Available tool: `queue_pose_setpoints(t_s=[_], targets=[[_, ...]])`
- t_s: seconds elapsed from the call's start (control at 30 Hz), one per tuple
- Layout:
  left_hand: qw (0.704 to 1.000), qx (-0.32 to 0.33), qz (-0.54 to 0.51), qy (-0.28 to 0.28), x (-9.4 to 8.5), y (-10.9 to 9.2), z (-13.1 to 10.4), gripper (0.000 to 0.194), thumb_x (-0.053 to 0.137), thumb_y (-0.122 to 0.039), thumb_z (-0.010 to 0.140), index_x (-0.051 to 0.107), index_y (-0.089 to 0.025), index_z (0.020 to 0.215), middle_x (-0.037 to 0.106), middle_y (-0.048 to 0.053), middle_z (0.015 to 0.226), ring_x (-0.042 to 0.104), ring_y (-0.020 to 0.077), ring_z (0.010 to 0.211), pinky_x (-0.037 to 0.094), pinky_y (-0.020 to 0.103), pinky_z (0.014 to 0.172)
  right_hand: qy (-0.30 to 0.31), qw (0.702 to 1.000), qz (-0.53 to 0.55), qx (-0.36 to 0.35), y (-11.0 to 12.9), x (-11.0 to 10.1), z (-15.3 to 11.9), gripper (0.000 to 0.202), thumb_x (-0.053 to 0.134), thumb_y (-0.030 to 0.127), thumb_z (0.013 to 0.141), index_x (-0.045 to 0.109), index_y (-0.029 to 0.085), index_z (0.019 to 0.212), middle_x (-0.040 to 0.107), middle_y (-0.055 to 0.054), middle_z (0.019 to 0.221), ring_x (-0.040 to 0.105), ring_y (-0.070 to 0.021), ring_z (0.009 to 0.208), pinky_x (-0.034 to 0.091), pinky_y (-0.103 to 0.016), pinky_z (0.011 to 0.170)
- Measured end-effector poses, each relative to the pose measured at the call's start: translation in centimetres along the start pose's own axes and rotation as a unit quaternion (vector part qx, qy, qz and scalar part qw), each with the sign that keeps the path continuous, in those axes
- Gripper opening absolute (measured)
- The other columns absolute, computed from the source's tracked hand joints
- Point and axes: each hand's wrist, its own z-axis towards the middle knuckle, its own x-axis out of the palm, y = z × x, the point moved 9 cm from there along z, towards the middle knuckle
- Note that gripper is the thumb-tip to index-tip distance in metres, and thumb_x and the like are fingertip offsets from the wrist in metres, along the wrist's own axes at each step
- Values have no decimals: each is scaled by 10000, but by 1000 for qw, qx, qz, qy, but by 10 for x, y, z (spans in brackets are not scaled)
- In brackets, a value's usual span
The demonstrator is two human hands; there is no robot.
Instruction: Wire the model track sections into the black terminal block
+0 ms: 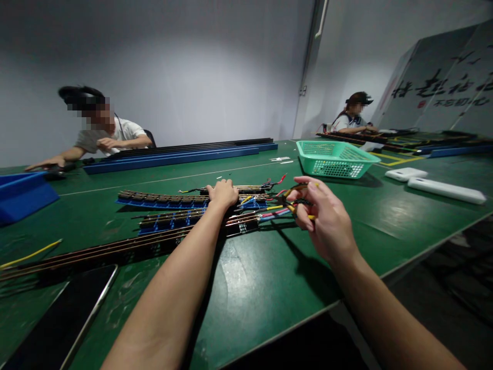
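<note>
The track sections (165, 198) on the green table (239, 303) look stiff and light, best steadied behind their bendy wires (271, 217), where the left hand (223, 194) lies, its grip unclear, while the right hand (325, 213) curls around apparent pliers (285, 200).

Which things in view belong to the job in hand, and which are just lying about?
Apparently in use:
wired rail strips, under the left hand
yellow-handled pliers, in the right hand
coloured wires at the strips' ends

Apparently just lying about:
green plastic basket
smartphone
white oblong blocks
loose yellow wire
</note>
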Motion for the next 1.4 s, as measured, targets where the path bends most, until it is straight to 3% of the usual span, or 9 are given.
queue_pose_setpoints(t_s=[0.33,0.57,0.73,0.83,1.07,1.13,1.23,1.33,1.4], targets=[[999,-34,31,15,-1,9,-2,460,351,-397,947,620,-158,1235,610,186,1295,545,350,1196,359,544,1008,-2,1000,-23,3,-2,-23,-43,311,568,483,911,611,263,1126,632,-17,835,300,-39,399,152,-220,373],[999,-32,2,-5,1,13,-3,484,349,-429,950,586,-146,1263,592,191,1314,521,343,1211,391,538,992,34,998,-44,6,-2,-14,-51,334,562,492,918,606,262,1156,638,-23,863,298,-37,399,182,-218,360],[1000,-25,13,-3,5,13,-1,514,342,-451,945,581,-140,1276,561,201,1344,494,351,1236,397,538,992,66,985,-156,-34,-15,-6,-47,331,563,461,925,551,266,1192,656,-25,917,389,-65,429,297,-218,383],[1000,-25,16,-2,6,13,-1,518,336,-454,945,583,-148,1282,553,201,1351,485,352,1246,397,529,995,126,941,-301,-94,-27,6,-48,286,552,393,939,572,246,1184,656,-11,789,490,-107,495,367,-227,458],[999,-26,25,3,8,13,-1,540,337,-460,939,604,-137,1280,542,206,1354,468,366,1254,395,529,998,295,747,-541,-251,-46,36,-70,348,443,162,942,660,244,1202,740,-46,742,638,-163,560,364,-248,524],[999,-26,28,7,9,13,-1,540,335,-456,938,612,-139,1275,542,205,1353,466,367,1255,396,526,999,315,720,-564,-254,-48,38,-72,361,450,136,925,651,238,1207,734,-44,718,635,-168,551,336,-250,518],[999,-24,30,13,9,13,-2,549,331,-456,937,623,-125,1263,545,211,1345,472,359,1248,399,523,1000,312,753,-541,-207,-49,36,-69,267,487,205,927,613,223,1161,712,-30,737,613,-159,569,340,-244,538],[999,-23,32,11,8,12,-2,539,337,-456,936,630,-132,1253,548,209,1345,474,351,1246,399,518,1001,263,821,-495,-110,-51,28,-62,142,516,353,938,553,231,1002,600,29,643,531,-143,535,338,-241,539],[999,-25,33,8,8,13,-2,528,343,-455,935,631,-145,1251,547,202,1351,469,351,1254,400,515,1000,205,876,-433,-57,-49,18,-56,205,497,431,947,501,237,879,538,41,633,501,-135,551,355,-241,557]])
